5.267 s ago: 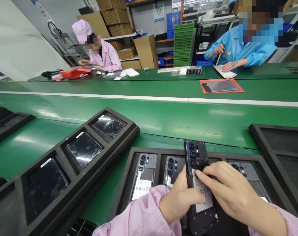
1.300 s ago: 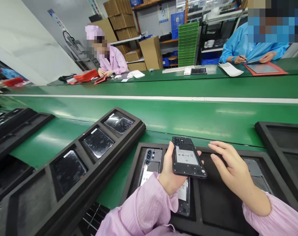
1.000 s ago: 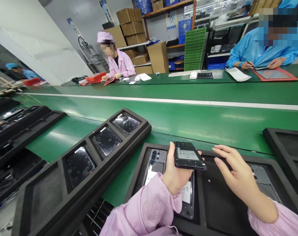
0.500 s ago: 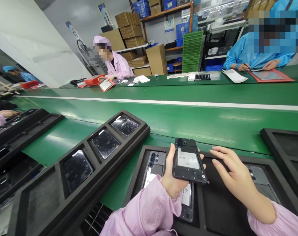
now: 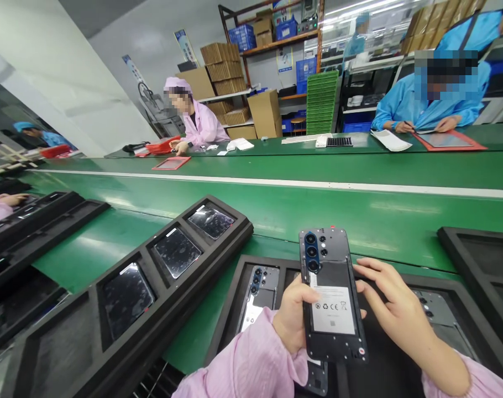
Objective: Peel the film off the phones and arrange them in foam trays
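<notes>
A black phone without its back cover [image 5: 332,298] is gripped by my left hand [image 5: 293,315], thumb across its back and fingers beneath. Its camera lenses and white battery label face me, and it is tilted up. My right hand [image 5: 394,304] is at the phone's right edge, fingers apart; whether they touch the edge I cannot tell. Below lies a black foam tray [image 5: 224,326]. Another open-backed phone [image 5: 257,296] rests in its left compartment, one more lies partly hidden under my left hand, and a grey phone back [image 5: 444,320] lies at the right.
To the left, a long foam tray [image 5: 27,365] carries several dark screens [image 5: 177,253]. One more foam tray [image 5: 479,265] stands at the right. Behind runs the green conveyor table [image 5: 284,207], with two people seated across it. A co-worker's hand [image 5: 11,199] shows at far left.
My left hand has raised and turned the phone so its back faces me more fully. My right hand is now beside its edge. Across the table, a red-framed sheet has been laid down.
</notes>
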Available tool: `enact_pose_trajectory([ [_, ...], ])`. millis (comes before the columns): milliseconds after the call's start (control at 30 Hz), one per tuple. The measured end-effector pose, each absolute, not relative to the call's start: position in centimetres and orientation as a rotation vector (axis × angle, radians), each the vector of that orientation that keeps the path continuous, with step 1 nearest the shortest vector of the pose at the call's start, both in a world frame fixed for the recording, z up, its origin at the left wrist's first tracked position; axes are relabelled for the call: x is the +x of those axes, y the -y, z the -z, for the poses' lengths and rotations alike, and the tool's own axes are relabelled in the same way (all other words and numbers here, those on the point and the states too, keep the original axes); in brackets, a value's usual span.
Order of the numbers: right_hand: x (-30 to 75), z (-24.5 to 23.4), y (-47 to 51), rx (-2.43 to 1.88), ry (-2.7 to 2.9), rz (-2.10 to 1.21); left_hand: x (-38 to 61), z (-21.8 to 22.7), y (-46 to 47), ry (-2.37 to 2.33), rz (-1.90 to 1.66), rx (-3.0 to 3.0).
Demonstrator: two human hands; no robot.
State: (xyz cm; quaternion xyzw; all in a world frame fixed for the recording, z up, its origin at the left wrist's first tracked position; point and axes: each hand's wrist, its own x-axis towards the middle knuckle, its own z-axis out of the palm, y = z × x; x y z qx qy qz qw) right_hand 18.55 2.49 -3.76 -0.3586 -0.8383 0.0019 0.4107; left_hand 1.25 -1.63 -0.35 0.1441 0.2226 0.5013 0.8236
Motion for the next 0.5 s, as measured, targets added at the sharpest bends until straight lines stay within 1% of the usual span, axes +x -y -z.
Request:
enact_pose_trajectory([
  [367, 18.6, 4.0, -2.7, -0.871, 2.135, 0.032, 2.2, 1.3, 1.8, -0.654, -1.192, 0.268],
  [500, 18.8, 5.0, -3.8, -0.934, 2.098, 0.041, 2.3, 1.3, 1.3, -0.565, -1.08, 0.311],
])
